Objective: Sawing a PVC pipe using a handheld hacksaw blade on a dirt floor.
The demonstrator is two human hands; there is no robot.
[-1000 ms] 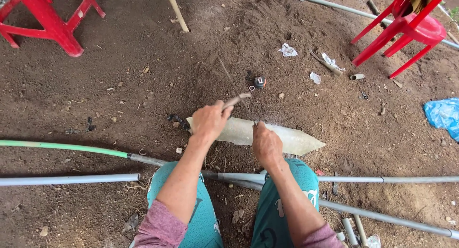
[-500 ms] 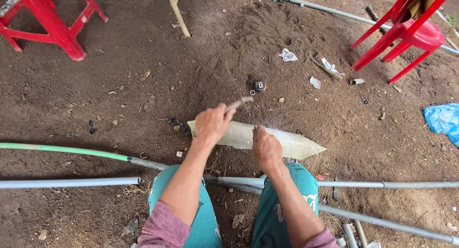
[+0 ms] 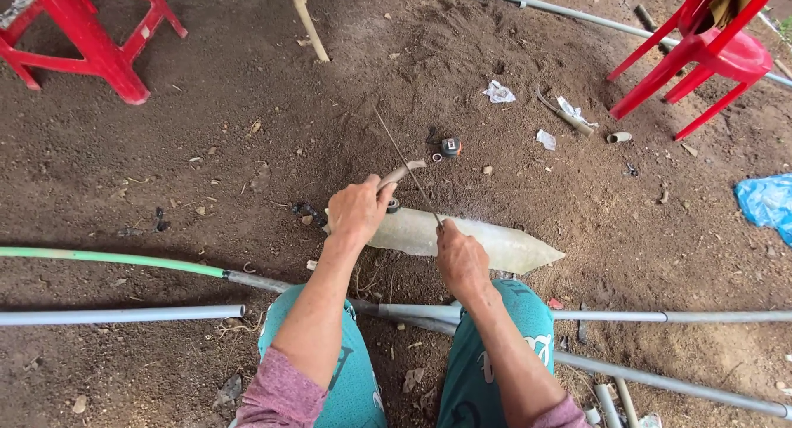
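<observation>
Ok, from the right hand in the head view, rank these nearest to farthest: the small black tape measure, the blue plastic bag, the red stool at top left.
1. Small black tape measure: on the soil just beyond the right hand, straight ahead.
2. Blue plastic bag: at the right edge of the view.
3. Red stool: top left corner, across the dirt, farthest.

We see a crumpled blue plastic bag [image 3: 765, 205] on the soil at the right edge, and small white paper scraps [image 3: 498, 92] near the red stool. We find no labels, signs or screens.
</observation>
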